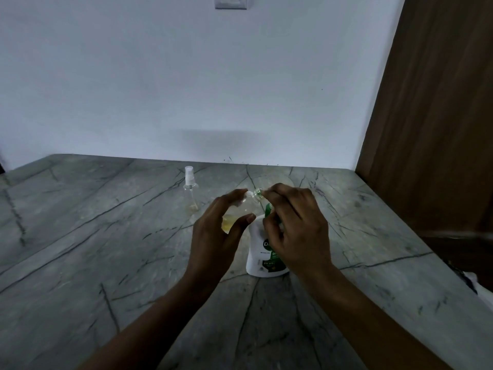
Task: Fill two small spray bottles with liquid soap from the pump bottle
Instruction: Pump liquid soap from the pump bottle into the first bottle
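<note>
On the grey veined worktop [106, 236] a white pump bottle [257, 253] stands at centre, the right hand [296, 231] curling its fingers over the pump head, the left hand [213, 236] at 9 o'clock gripping a tilted uncapped spray bottle [229, 222], and a capped spray bottle [190, 193] upright at 11 o'clock.
</note>
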Demonstrator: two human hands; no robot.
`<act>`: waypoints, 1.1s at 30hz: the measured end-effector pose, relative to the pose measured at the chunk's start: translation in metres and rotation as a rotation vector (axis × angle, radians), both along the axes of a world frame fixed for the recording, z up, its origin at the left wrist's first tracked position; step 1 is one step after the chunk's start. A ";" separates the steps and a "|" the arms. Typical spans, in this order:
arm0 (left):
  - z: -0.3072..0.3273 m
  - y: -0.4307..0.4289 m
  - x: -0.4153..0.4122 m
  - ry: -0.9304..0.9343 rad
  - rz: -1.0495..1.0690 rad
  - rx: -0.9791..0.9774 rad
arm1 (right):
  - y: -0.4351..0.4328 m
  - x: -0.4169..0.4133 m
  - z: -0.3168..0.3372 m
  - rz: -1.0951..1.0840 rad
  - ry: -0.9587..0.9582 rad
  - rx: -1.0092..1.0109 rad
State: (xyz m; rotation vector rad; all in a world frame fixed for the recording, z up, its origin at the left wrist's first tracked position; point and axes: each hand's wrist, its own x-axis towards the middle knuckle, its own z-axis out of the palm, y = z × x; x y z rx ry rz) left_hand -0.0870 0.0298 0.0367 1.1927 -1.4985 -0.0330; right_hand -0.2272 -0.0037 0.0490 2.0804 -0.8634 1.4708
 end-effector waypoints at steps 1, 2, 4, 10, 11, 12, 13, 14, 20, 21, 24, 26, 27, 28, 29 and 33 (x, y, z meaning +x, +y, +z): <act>-0.001 0.000 0.000 0.002 -0.001 0.003 | 0.000 0.001 -0.001 -0.006 -0.003 -0.007; -0.002 -0.001 0.001 0.004 -0.001 0.007 | -0.001 0.002 -0.003 -0.009 -0.004 -0.011; -0.004 0.000 0.002 0.008 -0.003 0.007 | -0.002 0.002 -0.007 -0.014 -0.009 -0.014; -0.007 0.000 0.001 0.030 -0.020 0.020 | -0.001 0.004 -0.011 -0.005 -0.019 -0.014; -0.007 0.000 0.001 0.032 -0.022 0.020 | 0.000 0.003 -0.011 -0.004 -0.017 -0.007; -0.006 0.000 0.001 0.033 -0.022 0.019 | 0.000 0.003 -0.011 -0.003 -0.013 0.001; -0.006 0.000 0.001 0.032 -0.021 0.016 | 0.000 0.002 -0.010 -0.001 -0.009 0.010; -0.006 0.000 0.001 0.028 -0.018 0.014 | 0.000 0.002 -0.009 0.001 -0.006 0.020; 0.002 0.000 -0.001 0.013 -0.005 -0.028 | 0.001 -0.005 0.001 0.017 0.019 0.008; 0.002 0.000 -0.001 0.009 -0.007 -0.034 | 0.001 -0.006 0.002 0.024 0.024 0.004; 0.002 0.000 0.000 0.002 -0.007 -0.047 | 0.001 -0.007 0.003 0.040 0.031 0.007; 0.002 0.000 -0.001 0.002 -0.012 -0.051 | 0.000 -0.007 0.002 0.036 0.029 0.001; 0.002 0.000 -0.001 0.003 -0.015 -0.051 | -0.001 -0.006 0.000 0.035 0.026 -0.004; 0.002 0.000 -0.001 0.003 -0.018 -0.054 | -0.001 -0.006 -0.001 0.038 0.020 -0.009; 0.002 0.000 -0.001 0.001 -0.021 -0.057 | -0.002 -0.005 -0.002 0.044 0.011 -0.015; 0.001 -0.001 -0.001 0.004 -0.027 -0.058 | -0.004 -0.001 -0.003 0.060 -0.017 -0.032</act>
